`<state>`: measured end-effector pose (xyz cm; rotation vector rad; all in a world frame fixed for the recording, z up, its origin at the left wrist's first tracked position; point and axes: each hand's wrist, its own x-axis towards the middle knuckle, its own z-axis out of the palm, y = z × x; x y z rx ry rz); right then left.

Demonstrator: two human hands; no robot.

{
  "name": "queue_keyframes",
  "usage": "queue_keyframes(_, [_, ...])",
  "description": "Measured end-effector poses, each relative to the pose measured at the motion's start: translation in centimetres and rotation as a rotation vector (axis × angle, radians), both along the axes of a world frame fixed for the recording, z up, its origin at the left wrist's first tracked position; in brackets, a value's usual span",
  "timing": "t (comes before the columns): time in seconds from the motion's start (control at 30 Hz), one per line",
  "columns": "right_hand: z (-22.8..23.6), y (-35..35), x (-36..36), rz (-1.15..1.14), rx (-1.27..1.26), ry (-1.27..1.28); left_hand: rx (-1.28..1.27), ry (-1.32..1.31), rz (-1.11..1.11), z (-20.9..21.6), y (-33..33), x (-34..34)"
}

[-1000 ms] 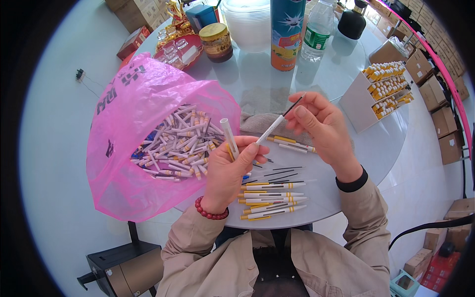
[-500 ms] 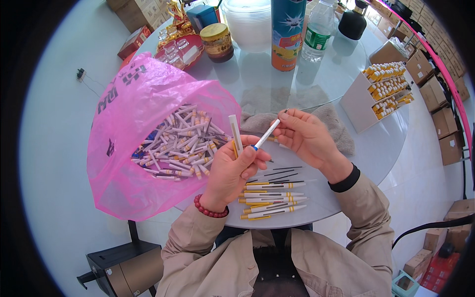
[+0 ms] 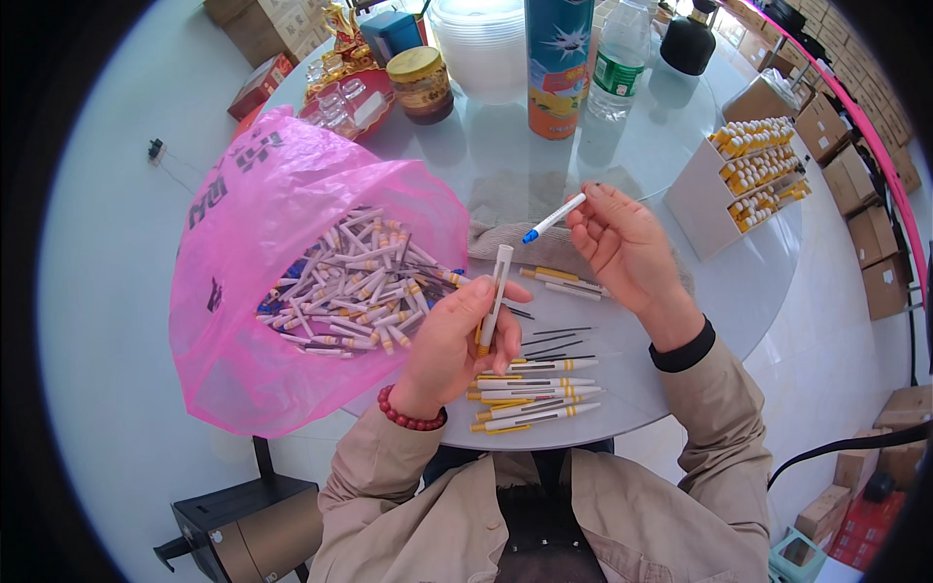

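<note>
My left hand (image 3: 449,338) is closed on a white pen barrel (image 3: 498,284) with a slot along its side and a yellow part low down, held nearly upright. Up and to the right, my right hand (image 3: 634,255) pinches the upper end of a slim white pen piece (image 3: 558,216). Its blue tip points down-left toward the barrel, apart from it. On the table below lie several white pens with yellow clips and bands (image 3: 540,396), side by side. Thin dark refills (image 3: 556,341) lie just above them. More white and yellow pen parts (image 3: 562,282) rest between my hands.
A pink plastic bag (image 3: 228,321) at the left holds a heap of pen parts (image 3: 364,277). Beyond my hands is a grey cloth (image 3: 501,239). A white tiered box of pens (image 3: 708,199) stands right. Jar (image 3: 421,85), spray can (image 3: 558,92) and bottle (image 3: 616,78) stand at the back.
My right hand has lifted up and away from the left, carrying the blue-tipped piece clear. The left hand has shifted slightly right and lower with the white barrel.
</note>
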<state>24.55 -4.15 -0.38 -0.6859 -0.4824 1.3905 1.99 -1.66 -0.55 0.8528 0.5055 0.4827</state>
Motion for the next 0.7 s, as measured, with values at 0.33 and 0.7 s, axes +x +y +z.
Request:
queue_keyframes(0.33, [0.50,-0.05,0.16,-0.001,-0.010,-0.085,0.082,-0.022,-0.078,0.15,0.09,-0.27])
queue_keyframes(0.7, [0.72,-0.27,0.20,-0.019,0.079,-0.247,0.092,0.001,-0.065,0.26,0.06,-0.34])
